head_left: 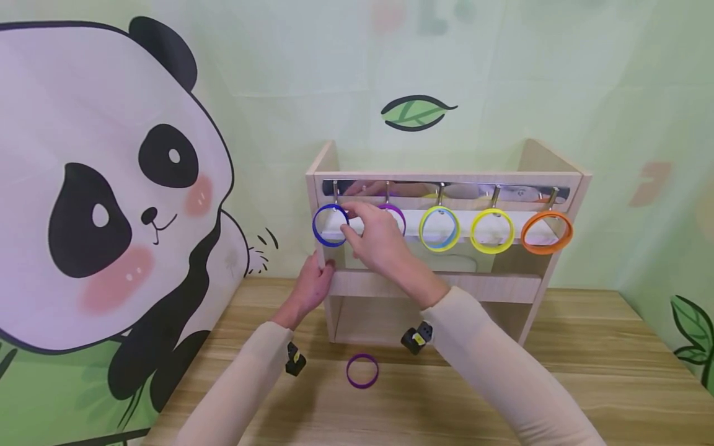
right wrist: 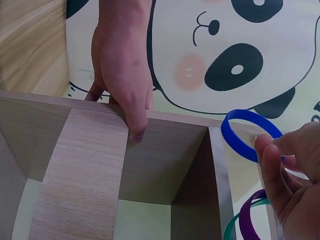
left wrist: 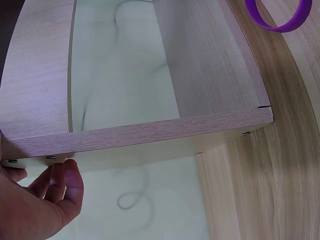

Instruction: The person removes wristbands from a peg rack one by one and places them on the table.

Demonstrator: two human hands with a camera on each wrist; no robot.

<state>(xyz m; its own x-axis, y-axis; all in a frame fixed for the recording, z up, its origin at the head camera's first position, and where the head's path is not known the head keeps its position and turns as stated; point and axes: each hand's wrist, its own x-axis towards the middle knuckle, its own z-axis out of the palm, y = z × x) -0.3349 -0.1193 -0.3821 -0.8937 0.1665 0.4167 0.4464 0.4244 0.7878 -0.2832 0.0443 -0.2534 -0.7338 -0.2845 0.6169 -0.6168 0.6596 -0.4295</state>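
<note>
My right hand [head_left: 379, 238] pinches a thin blue wristband [head_left: 315, 230] at the leftmost hook of a small wooden rack [head_left: 435, 285]. In the right wrist view, thumb and fingertips hold one side of the blue loop; whether the hook bears its weight I cannot tell. My left hand [head_left: 312, 285] grips the rack's left side panel, its thumb in front and its fingers curled behind. Beside the right hand hangs a purple wristband [head_left: 401, 215], with a green band [right wrist: 228, 233] against it. Farther right hang yellow bands and an orange wristband [head_left: 569, 234].
A loose purple wristband [head_left: 362, 386] lies on the wood-grain table [head_left: 591, 353] in front of the rack. A metal rail [head_left: 474, 189] carries the several hooks. Behind is a printed backdrop with a panda [head_left: 111, 93]; small black devices are on both wrists.
</note>
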